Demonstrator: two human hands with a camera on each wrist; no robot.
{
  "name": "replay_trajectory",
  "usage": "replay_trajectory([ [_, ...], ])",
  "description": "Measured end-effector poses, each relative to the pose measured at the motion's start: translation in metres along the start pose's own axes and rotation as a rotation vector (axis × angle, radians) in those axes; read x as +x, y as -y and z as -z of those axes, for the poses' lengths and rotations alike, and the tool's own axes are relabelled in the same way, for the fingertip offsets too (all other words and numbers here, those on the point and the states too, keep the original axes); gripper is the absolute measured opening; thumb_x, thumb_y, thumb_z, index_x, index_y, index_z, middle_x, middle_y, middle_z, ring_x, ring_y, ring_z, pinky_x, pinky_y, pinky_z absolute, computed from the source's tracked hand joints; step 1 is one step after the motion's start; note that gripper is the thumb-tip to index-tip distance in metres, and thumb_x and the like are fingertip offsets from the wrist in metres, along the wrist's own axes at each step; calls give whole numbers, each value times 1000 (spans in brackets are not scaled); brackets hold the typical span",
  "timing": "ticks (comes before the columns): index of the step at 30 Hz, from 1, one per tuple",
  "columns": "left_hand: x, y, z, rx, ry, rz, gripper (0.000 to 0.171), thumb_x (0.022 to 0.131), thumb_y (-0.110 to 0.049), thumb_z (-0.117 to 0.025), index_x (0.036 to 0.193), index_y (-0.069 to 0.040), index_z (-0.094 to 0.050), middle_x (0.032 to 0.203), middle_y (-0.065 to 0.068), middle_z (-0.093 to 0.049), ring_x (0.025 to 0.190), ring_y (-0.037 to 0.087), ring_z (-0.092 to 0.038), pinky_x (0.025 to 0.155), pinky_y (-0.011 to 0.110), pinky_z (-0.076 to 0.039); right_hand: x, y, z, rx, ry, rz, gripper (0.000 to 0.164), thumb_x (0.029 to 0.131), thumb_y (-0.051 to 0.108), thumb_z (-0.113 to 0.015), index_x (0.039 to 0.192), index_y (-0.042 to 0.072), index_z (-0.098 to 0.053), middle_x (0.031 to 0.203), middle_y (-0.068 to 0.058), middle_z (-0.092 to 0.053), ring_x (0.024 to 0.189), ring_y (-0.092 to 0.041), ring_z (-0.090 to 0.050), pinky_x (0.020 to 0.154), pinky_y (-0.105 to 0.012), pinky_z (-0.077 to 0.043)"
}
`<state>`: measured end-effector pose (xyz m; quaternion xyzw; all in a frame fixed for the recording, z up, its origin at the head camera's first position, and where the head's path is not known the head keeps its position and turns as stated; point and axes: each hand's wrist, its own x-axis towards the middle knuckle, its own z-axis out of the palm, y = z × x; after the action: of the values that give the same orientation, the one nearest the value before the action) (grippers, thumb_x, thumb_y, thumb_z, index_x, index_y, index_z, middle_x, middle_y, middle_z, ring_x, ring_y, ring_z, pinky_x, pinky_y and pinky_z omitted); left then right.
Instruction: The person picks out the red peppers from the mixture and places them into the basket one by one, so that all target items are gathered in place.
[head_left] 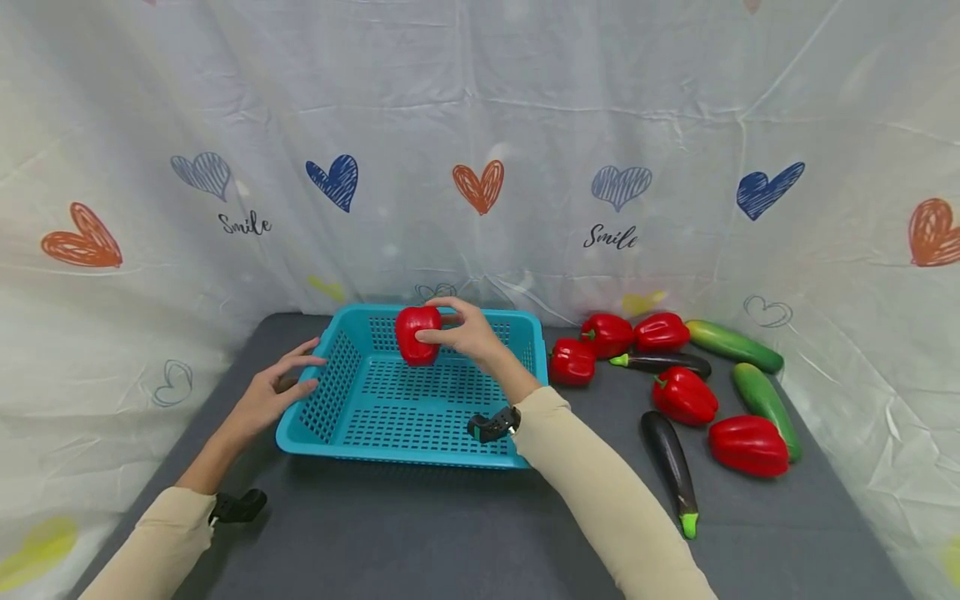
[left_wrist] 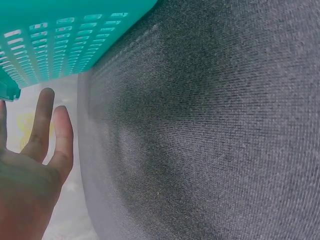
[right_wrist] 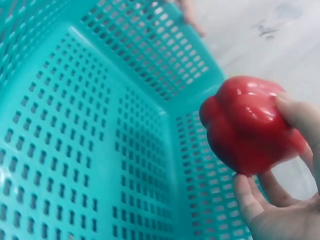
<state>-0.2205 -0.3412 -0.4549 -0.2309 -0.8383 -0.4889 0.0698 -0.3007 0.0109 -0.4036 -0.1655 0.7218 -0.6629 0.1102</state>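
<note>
A red bell pepper [head_left: 417, 337] is held up over the far part of a blue plastic basket [head_left: 420, 457]. My right hand [head_left: 467, 335] grips it between thumb and fingers; the right wrist view shows the pepper [right_wrist: 250, 125] above the basket's perforated floor [right_wrist: 100, 150]. At the basket's left rim is my left hand [head_left: 273, 393], its fingers extended and thumb apart. In the left wrist view the fingers [left_wrist: 42, 125] reach up beside the basket wall [left_wrist: 65, 45]; whether they touch the rim I cannot tell. Inside the basket no other vegetable shows.
To the right of the basket lie several red bell peppers [head_left: 684, 396], two eggplants [head_left: 670, 462] and two green cucumbers [head_left: 765, 406] on the dark grey table [head_left: 450, 533]. A white curtain [head_left: 540, 108] printed with hearts hangs behind the table.
</note>
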Motion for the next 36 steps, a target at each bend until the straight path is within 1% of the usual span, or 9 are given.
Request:
replay_trajectory([
  [7, 0, 0, 0, 9, 3, 0, 36, 103, 0, -58, 139, 2, -56, 162, 17, -28, 128, 4, -47, 85, 21, -51, 5, -15, -20, 41, 10, -93, 54, 87, 12, -83, 136, 9, -60, 133, -19, -56, 118, -34, -54, 95, -57, -50],
  [13, 0, -3, 0, 4, 5, 10, 37, 103, -1, -58, 139, 2, -56, 163, 17, -28, 131, -3, -42, 88, 18, -48, 6, -25, -29, 12, -38, -151, 53, 84, 11, -85, 132, 10, -63, 124, -16, -61, 113, -32, -57, 93, -55, -52],
  [18, 0, -6, 0, -1, 4, 42, 38, 104, -4, -58, 141, 1, -55, 164, 15, -26, 135, 2, -39, 91, 17, -44, 7, -30, -33, -5, -46, -177, 53, 83, 10, -86, 131, 10, -65, 120, -14, -62, 111, -32, -58, 91, -52, -53],
  [23, 0, -5, 1, -1, 4, 45, 38, 104, -5, -59, 142, 0, -55, 164, 14, -26, 138, 4, -37, 92, 16, -43, 7, -33, -38, -15, -65, -216, 51, 81, 9, -87, 127, 9, -65, 115, -13, -64, 107, -30, -59, 90, -49, -55],
  [26, 1, -4, 1, -5, 7, 45, 39, 104, -5, -59, 142, 0, -55, 164, 13, -26, 143, 18, -36, 93, 16, -43, 7, -35, -39, -24, -82, -240, 50, 81, 8, -88, 124, 8, -65, 112, -12, -64, 104, -28, -61, 88, -47, -56],
  [29, 1, -4, 1, -5, 10, 45, 38, 104, -4, -59, 142, 0, -55, 164, 14, -25, 145, 36, -31, 93, 16, -42, 7, -35, -39, -34, -90, -252, 50, 80, 7, -88, 123, 7, -63, 111, -13, -64, 104, -29, -61, 86, -45, -56],
  [30, 1, -4, 1, -5, 10, 46, 38, 104, -4, -58, 142, 0, -55, 164, 13, -25, 145, 38, -31, 93, 16, -42, 7, -35, -39, -39, -89, -253, 51, 80, 6, -88, 123, 7, -63, 111, -13, -64, 104, -29, -61, 86, -45, -57],
  [32, 0, -4, 1, -3, 10, 46, 38, 104, -4, -58, 142, 0, -55, 164, 13, -25, 144, 34, -34, 93, 16, -42, 7, -35, -39, -42, -84, -255, 52, 80, 7, -89, 124, 7, -62, 112, -14, -64, 105, -30, -61, 86, -45, -57],
  [36, -1, -5, 1, -5, 8, 46, 38, 104, -5, -58, 142, 0, -55, 164, 14, -26, 137, 10, -42, 91, 17, -44, 8, -36, -37, -57, -59, -256, 54, 80, 9, -88, 127, 8, -61, 116, -14, -62, 107, -30, -60, 88, -46, -56],
])
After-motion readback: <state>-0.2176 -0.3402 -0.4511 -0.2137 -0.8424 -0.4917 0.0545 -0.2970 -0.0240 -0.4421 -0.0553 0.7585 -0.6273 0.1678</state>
